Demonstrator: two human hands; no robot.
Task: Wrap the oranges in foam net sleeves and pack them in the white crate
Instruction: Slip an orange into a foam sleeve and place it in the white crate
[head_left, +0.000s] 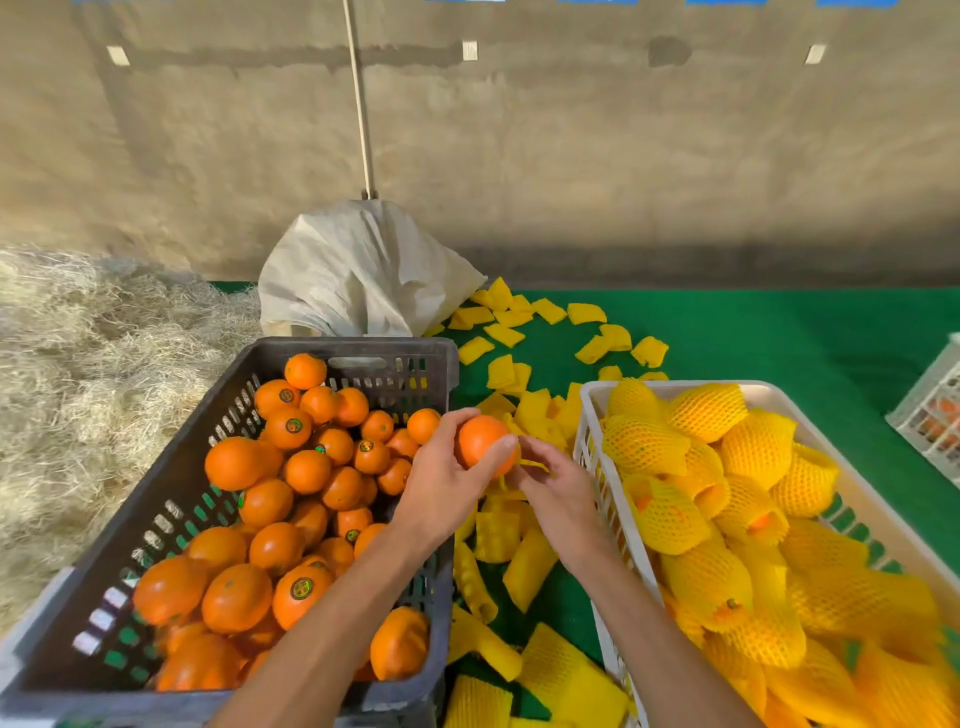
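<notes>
My left hand (441, 480) grips a bare orange (482, 441) in the air between the two crates. My right hand (553, 488) is just to its right, its fingertips touching the orange and pinching a yellow foam net sleeve (532, 464) that is mostly hidden under the fruit. The dark grey crate (182, 499) on the left holds several unwrapped oranges (291, 488). The white crate (597, 457) on the right holds several oranges wrapped in yellow foam net (727, 499).
Loose yellow sleeves (524, 566) lie on the green mat (779, 332) between and behind the crates. A white sack (363, 270) stands behind the grey crate, straw (78, 374) lies to the left, and another white crate (935, 410) is at the right edge.
</notes>
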